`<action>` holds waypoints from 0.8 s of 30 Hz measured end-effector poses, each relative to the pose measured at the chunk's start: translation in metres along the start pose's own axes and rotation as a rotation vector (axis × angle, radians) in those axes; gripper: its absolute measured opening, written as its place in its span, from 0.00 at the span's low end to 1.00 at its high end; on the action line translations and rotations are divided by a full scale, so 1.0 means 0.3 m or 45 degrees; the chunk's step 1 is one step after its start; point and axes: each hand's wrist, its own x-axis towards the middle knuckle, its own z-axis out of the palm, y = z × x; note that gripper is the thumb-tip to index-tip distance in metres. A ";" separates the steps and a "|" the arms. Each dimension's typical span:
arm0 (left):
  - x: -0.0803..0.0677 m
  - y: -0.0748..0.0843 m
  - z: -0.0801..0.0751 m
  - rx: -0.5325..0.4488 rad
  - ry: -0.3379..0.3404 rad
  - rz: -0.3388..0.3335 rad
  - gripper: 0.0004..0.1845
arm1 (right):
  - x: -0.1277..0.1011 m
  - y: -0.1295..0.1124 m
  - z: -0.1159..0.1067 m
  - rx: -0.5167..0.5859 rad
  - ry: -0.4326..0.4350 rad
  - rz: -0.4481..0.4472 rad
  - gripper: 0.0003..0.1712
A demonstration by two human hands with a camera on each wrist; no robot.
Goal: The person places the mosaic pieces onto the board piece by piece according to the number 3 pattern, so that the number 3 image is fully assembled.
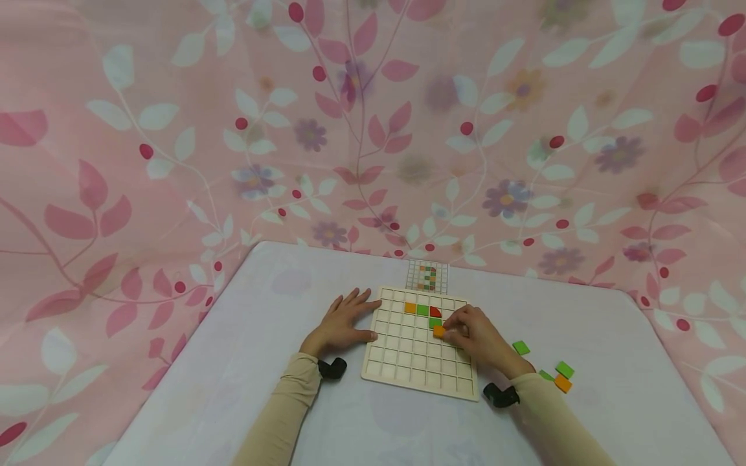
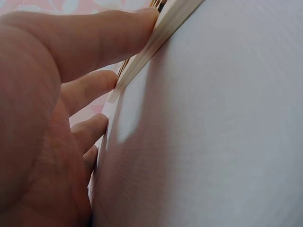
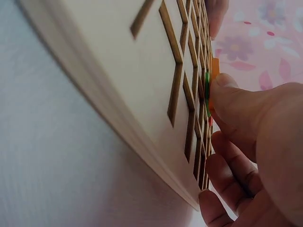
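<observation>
With the left hand [image 1: 342, 321] lying flat and open against the pale wooden grid board [image 1: 408, 362] at lower centre, the right hand [image 1: 479, 336] pinched a small orange square tile [image 1: 438, 331] over a cell, which risked seating crooked if tilted.

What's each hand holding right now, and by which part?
The right hand pinches an orange tile by its edges, over the wooden grid board. The left hand holds nothing; its straight fingers rest against the board's left edge.
</observation>
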 end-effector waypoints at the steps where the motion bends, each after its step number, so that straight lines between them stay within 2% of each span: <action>1: 0.001 -0.001 0.001 0.001 0.002 0.001 0.41 | 0.001 0.001 0.003 -0.005 -0.001 0.001 0.09; 10: 0.003 0.000 -0.002 0.022 -0.004 -0.004 0.41 | 0.006 -0.007 0.022 -0.048 0.018 0.044 0.08; 13: 0.004 0.001 -0.005 0.018 0.000 -0.009 0.41 | 0.007 -0.006 0.025 -0.073 0.042 0.021 0.08; 20: 0.006 0.000 -0.001 0.013 -0.001 -0.012 0.41 | 0.009 -0.010 0.030 -0.027 0.066 -0.080 0.06; 24: 0.006 0.001 0.002 -0.004 0.004 -0.016 0.41 | 0.011 -0.005 0.030 0.002 0.061 -0.084 0.06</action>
